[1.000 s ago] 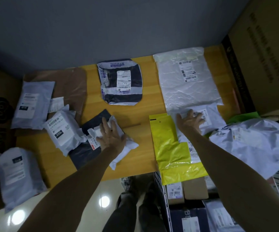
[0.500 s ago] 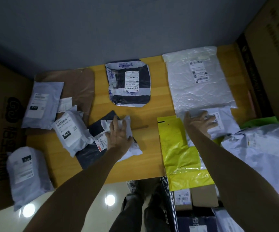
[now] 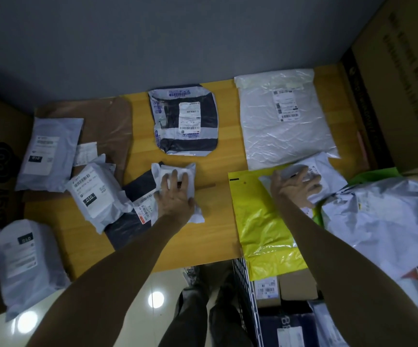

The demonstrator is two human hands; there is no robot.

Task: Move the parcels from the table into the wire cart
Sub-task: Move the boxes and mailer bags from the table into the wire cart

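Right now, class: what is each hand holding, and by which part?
Left hand clasps the white pouch across its middle, thumb at its right edge. Right hand grips the pale mailer at its left end.

— Where does the left hand (image 3: pixel 175 196) sit?
— On the small white parcel (image 3: pixel 178 167) in the middle of the counter (image 3: pixel 218 221). The fingers lie over its top and the thumb hooks its right edge. That parcel overlaps a black parcel (image 3: pixel 127 229).
— And the right hand (image 3: pixel 294 190)?
— Its fingers curl over a labelled white parcel (image 3: pixel 328 169), which lies on a yellow bag (image 3: pixel 260 221). The bag's near end hangs past the counter edge, above the wire cart (image 3: pixel 243 279).
— Anything in the cart?
— Labelled boxes (image 3: pixel 295 284). Further back on the counter lie a black-and-white parcel (image 3: pixel 185 121) and a big white bag (image 3: pixel 283 126).
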